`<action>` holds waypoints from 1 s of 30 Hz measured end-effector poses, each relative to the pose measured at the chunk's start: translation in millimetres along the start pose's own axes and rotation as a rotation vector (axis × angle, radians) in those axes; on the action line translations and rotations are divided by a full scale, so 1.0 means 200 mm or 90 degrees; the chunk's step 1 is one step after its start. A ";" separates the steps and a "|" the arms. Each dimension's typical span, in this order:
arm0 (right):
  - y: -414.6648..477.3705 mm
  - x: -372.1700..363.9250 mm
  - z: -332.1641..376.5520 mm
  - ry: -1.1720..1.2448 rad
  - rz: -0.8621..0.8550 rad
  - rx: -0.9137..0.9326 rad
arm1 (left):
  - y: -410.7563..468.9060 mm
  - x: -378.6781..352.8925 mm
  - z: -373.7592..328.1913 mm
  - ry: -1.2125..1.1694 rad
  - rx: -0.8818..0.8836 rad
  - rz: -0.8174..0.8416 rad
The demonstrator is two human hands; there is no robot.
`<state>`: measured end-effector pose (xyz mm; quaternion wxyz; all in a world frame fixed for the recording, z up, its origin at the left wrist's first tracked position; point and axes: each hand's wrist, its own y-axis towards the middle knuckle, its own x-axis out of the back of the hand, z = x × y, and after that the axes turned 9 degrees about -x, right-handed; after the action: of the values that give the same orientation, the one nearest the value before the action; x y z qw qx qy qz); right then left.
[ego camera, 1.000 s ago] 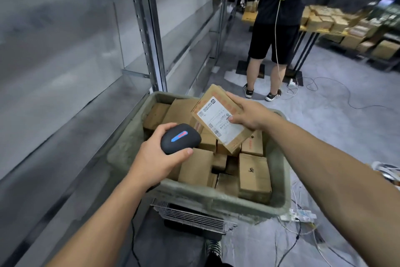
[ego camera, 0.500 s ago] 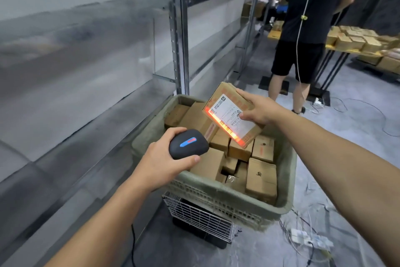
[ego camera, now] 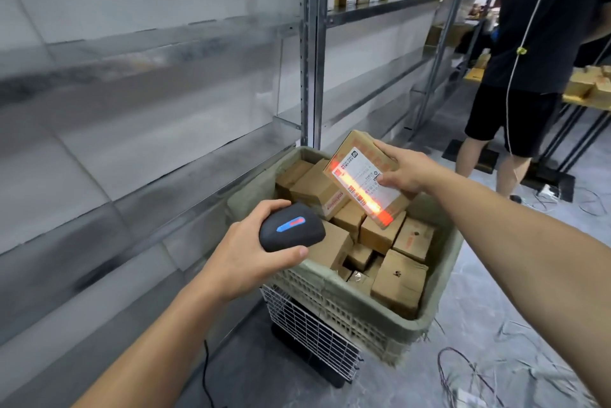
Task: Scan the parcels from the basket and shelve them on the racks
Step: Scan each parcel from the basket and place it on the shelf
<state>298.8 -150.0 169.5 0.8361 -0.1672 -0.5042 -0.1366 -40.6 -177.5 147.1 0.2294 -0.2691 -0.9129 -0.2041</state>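
Both hands are busy: my left hand point(ego camera: 246, 258) wraps the black scanner point(ego camera: 291, 228), and my right hand point(ego camera: 405, 171) pinches a parcel point(ego camera: 360, 173) by its far edge, tilted label-up just above the basket point(ego camera: 357, 295). A second ago the label was dark; now a red beam point(ego camera: 363, 196) runs along its lower edge, longer and brighter than half a second back. I judge the read is under way, though through the glare I cannot tell whether the barcode is fully covered. Shelving on the racks point(ego camera: 310, 44) comes next.
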 end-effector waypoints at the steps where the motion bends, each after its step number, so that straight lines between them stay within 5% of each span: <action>1: -0.01 0.00 -0.01 0.000 0.002 0.002 | -0.01 -0.01 -0.01 0.002 0.003 -0.004; 30: -0.07 0.07 0.00 0.037 0.008 -0.001 | -0.06 -0.01 -0.07 0.011 -0.015 -0.019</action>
<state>299.1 -162.5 183.4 0.8512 -0.1671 -0.4784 -0.1368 -41.8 -194.4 155.4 0.2308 -0.2566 -0.9123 -0.2206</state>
